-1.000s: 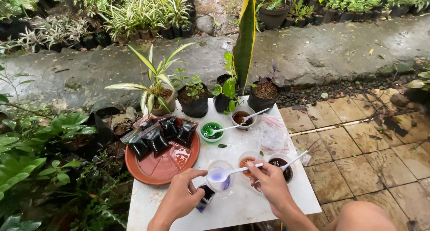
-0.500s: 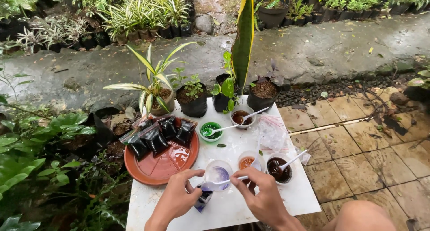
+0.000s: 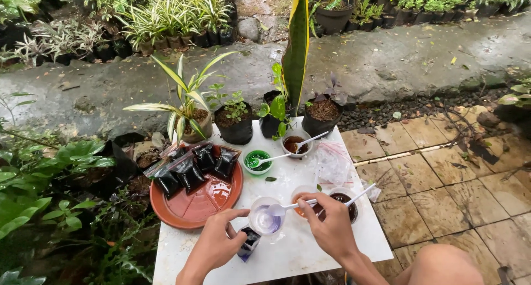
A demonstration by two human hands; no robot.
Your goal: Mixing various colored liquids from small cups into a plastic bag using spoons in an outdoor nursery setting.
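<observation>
A clear plastic cup [image 3: 265, 221] with pale purple liquid stands near the front of the white table [image 3: 293, 257]. My right hand [image 3: 331, 225] pinches a white spoon [image 3: 287, 206] whose bowl dips into that cup. My left hand [image 3: 217, 242] rests beside the cup, fingers closed on a small dark packet [image 3: 249, 243] lying on the table. Behind my right hand are an orange-liquid cup [image 3: 303, 195] and a dark-liquid cup [image 3: 345, 199] with its own spoon.
A terracotta saucer [image 3: 193, 205] holds several black soil bags. A green cup [image 3: 258, 160], a brown cup [image 3: 294, 144] and a crumpled clear bag [image 3: 332, 162] sit farther back. Potted plants [image 3: 235, 122] line the far edge. Tiled floor lies right, foliage left.
My right hand has slid left from the dark cup to the purple cup, bringing a spoon into it. My left hand has stayed on the small packet.
</observation>
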